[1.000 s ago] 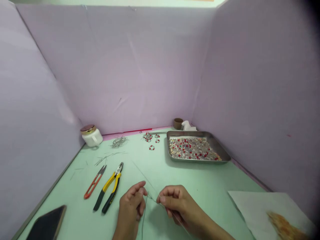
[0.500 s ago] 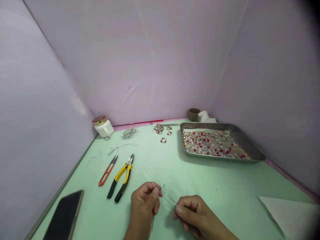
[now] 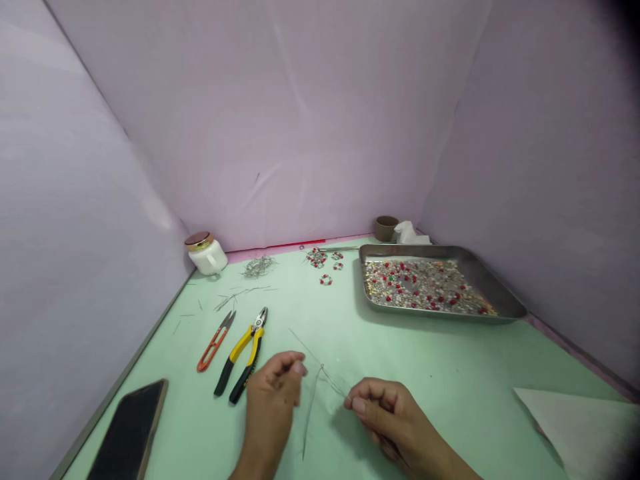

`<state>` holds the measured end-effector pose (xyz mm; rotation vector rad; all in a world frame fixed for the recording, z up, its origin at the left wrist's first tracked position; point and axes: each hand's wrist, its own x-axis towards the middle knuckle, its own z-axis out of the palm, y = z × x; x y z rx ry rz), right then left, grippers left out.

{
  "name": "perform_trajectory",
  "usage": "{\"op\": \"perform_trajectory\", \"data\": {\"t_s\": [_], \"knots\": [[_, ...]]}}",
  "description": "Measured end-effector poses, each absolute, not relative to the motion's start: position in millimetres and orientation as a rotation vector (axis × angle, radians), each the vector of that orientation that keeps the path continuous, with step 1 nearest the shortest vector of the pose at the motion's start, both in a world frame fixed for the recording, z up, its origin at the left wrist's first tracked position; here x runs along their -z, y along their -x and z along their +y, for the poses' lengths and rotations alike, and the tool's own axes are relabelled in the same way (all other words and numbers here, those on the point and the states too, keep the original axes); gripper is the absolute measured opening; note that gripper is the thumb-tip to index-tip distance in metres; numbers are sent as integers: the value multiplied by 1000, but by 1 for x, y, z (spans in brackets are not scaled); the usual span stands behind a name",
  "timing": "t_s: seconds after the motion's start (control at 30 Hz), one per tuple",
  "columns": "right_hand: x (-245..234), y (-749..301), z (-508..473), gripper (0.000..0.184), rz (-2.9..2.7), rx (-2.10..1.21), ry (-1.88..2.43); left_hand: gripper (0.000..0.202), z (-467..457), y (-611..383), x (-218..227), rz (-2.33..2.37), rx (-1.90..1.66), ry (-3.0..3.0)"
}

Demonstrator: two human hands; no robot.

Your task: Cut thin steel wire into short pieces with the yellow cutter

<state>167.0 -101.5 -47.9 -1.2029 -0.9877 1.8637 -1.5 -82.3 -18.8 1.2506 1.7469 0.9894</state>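
A thin bent wire (image 3: 320,373) lies low over the green table (image 3: 425,353), between both hands. My right hand (image 3: 383,410) pinches one end of it with thumb and forefinger. My left hand (image 3: 270,400) hovers just left of the wire, its fingers curled loosely and slightly apart, with nothing in them. Yellow-handled pliers (image 3: 243,357) and red thread snips (image 3: 215,340) lie just beyond my left hand.
A steel tray (image 3: 505,303) of red and silver beads stands at the back right. Small beaded rings (image 3: 323,260), a pile of wire bits (image 3: 257,267), a white jar (image 3: 205,253) and a brown cup (image 3: 387,228) line the back wall. A phone (image 3: 127,430) lies front left, paper (image 3: 580,427) front right.
My left hand has let go of the wire and drawn a little to the left. The right hand keeps its pinch. Before that the view swung left and down.
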Motion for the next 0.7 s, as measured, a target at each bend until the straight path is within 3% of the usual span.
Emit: {"op": "perform_trajectory", "data": {"t_s": [0.23, 0.4, 0.7], "knots": [[47, -169, -98, 38, -876, -1819, 1159, 18, -57, 55, -4, 2304, -761, -1566], [45, -170, -96, 35, -846, -1825, 1130, 3, -51, 66, 7, 2241, -559, -1590], [46, -176, -97, 32, -833, -1803, 1124, 12, -50, 61, 8, 1981, -598, -1440]]}}
